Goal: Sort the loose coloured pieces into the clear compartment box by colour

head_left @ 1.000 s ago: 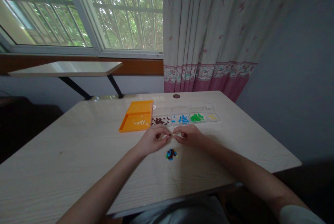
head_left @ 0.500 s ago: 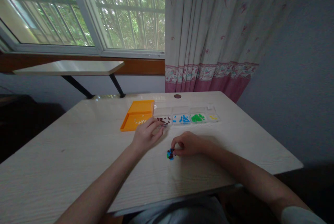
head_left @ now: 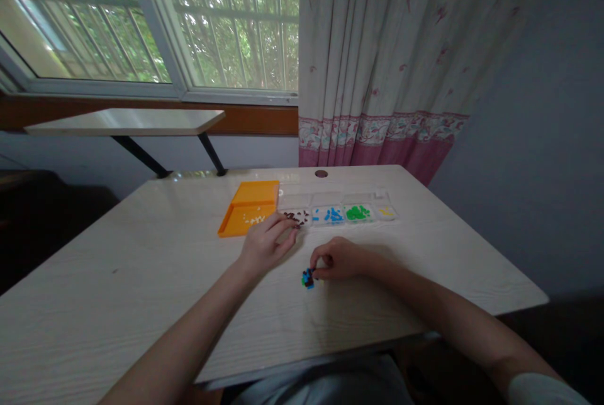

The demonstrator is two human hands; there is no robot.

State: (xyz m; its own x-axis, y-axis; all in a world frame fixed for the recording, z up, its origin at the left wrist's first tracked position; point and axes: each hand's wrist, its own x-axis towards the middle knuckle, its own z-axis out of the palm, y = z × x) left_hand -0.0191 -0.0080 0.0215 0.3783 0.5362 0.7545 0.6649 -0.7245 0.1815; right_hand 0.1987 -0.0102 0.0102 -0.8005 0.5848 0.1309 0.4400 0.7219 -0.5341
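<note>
A small pile of mixed coloured beads (head_left: 307,278) lies on the pale wooden table (head_left: 141,279). My right hand (head_left: 338,258) rests beside the pile, fingers curled, its fingertips pinched at the pile's right edge. My left hand (head_left: 267,243) reaches toward the brown-bead compartment (head_left: 295,216) of a clear divided box (head_left: 340,213), fingers loosely bent over the box's front left corner. Further compartments hold blue beads (head_left: 331,215), green beads (head_left: 357,212) and yellow beads (head_left: 385,210).
An orange tray (head_left: 249,211) with a few pale beads lies left of the box. A cable hole (head_left: 321,173) sits near the table's far edge. Behind are a window, a folding shelf (head_left: 123,121) and a patterned curtain (head_left: 377,59).
A second ago both hands met fingertip to fingertip above the pile. Since then the right hand dropped to the pile and the left hand went forward to the brown compartment.
</note>
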